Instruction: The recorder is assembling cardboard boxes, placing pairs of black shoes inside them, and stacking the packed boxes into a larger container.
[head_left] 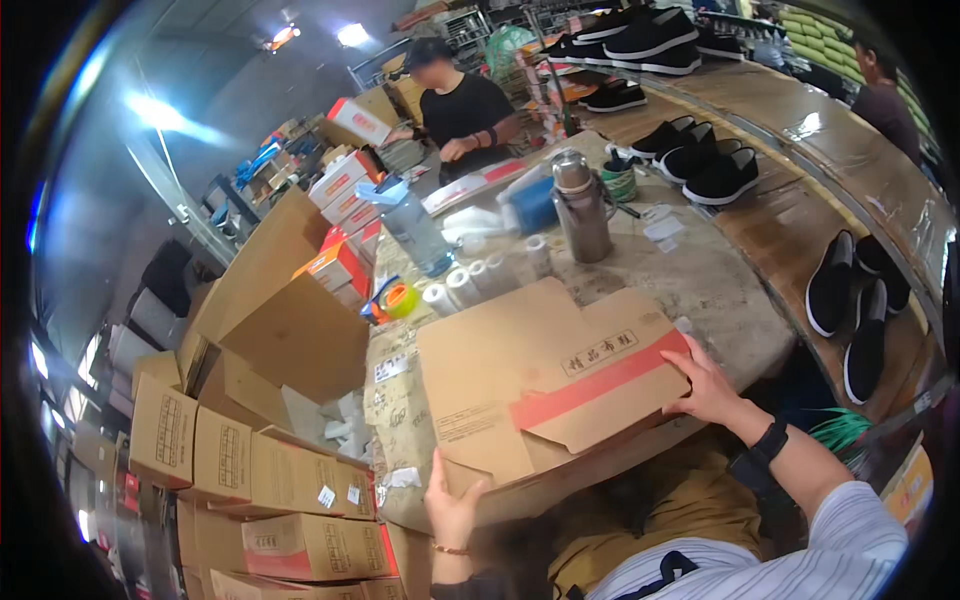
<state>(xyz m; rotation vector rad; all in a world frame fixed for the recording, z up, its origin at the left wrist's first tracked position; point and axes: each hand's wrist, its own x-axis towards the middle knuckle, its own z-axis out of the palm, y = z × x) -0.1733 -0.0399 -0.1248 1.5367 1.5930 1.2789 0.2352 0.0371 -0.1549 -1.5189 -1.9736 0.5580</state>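
Observation:
A flattened brown cardboard box (490, 360) with a red band lies tilted over the near part of the worktable. My right hand (705, 382) grips its right end, thumb underneath and fingers at the edge. At the near left corner my left hand (455, 505) holds the cardboard's edge between fingers and thumb; part of that grip is hard to make out. Just beyond the cardboard stand several small white rolls (465, 287), and a tape roll (400, 300) in yellow and orange lies to their left.
A metal flask (583, 215) and a large clear water jug (408, 230) stand on the worktable (715, 290). Brown cartons (285, 470) are stacked at left, beside a large open carton (300, 325). Black shoes (720, 175) line the right-hand bench. Across the table a person (462, 110) handles a shoebox (357, 120).

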